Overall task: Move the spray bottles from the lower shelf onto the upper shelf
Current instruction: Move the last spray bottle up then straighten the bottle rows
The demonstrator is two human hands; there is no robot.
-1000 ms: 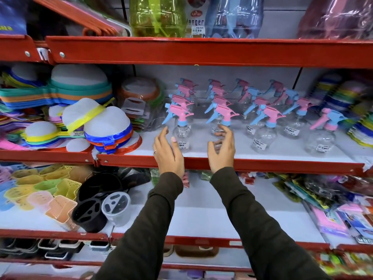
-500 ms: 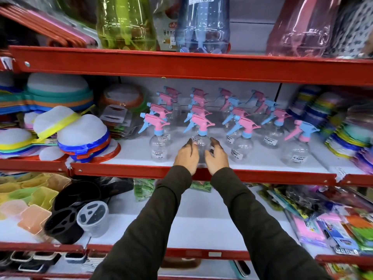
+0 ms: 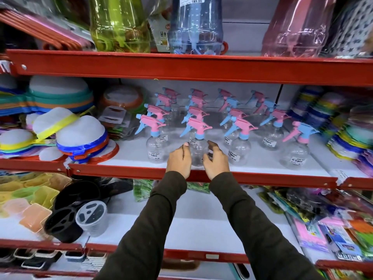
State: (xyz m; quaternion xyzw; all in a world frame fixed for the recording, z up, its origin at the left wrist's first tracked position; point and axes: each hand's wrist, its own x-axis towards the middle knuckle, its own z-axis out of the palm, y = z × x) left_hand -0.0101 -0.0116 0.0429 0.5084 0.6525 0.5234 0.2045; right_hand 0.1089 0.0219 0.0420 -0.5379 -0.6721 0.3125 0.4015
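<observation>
Several clear spray bottles with pink and blue trigger heads stand in rows on the middle shelf. The front-row middle spray bottle stands upright near the red front rim. My left hand is just left of it, fingers curved, with a small gap. My right hand cups its right side, fingertips at the bottle's wall. Neither hand lifts it. Other front bottles stand left and right, one more far right.
The shelf above carries big green, blue and pink jugs. Stacked colourful strainers crowd the left, stacked lids the right. The shelf below holds black cups, baskets and packets.
My hands came together from beside two bottles onto the middle front bottle, then spread slightly apart. The view shifted up and left.
</observation>
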